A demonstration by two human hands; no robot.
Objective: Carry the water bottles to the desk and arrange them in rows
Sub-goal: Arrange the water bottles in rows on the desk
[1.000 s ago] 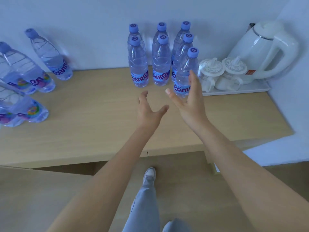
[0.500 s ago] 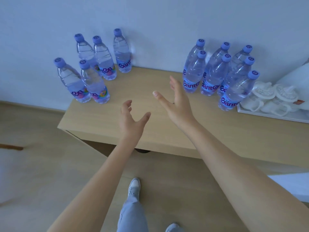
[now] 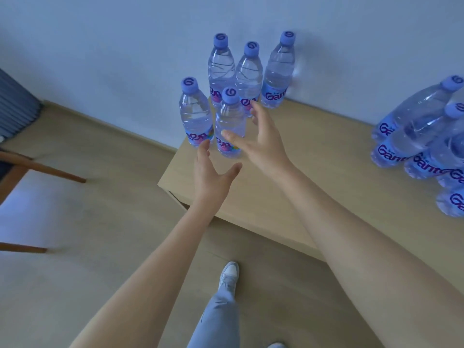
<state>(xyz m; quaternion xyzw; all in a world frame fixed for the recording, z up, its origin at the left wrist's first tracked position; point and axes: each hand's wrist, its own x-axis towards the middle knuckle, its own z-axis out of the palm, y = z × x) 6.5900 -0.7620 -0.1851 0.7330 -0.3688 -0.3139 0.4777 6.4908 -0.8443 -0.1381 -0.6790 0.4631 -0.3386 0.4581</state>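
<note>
Several clear water bottles with blue caps stand upright at the left end of the light wooden desk (image 3: 313, 187). The nearest two are a front-left bottle (image 3: 194, 116) and a front-right bottle (image 3: 229, 121); three more (image 3: 251, 74) stand behind them by the wall. My left hand (image 3: 213, 177) is spread open just below the front pair, holding nothing. My right hand (image 3: 261, 144) is open too, its thumb and fingers on either side of the front-right bottle without closing on it. A second group of bottles (image 3: 421, 139) stands at the right edge of the view.
A white wall runs behind the desk. Wooden chair legs (image 3: 42, 169) stand on the floor at the left, with a dark striped object (image 3: 15, 106) behind them. My leg and shoe (image 3: 227, 277) are below the desk's front edge.
The view has swung left from the right-hand bottle group to the left-hand one. Both open hands have come forward and now flank the front bottles.
</note>
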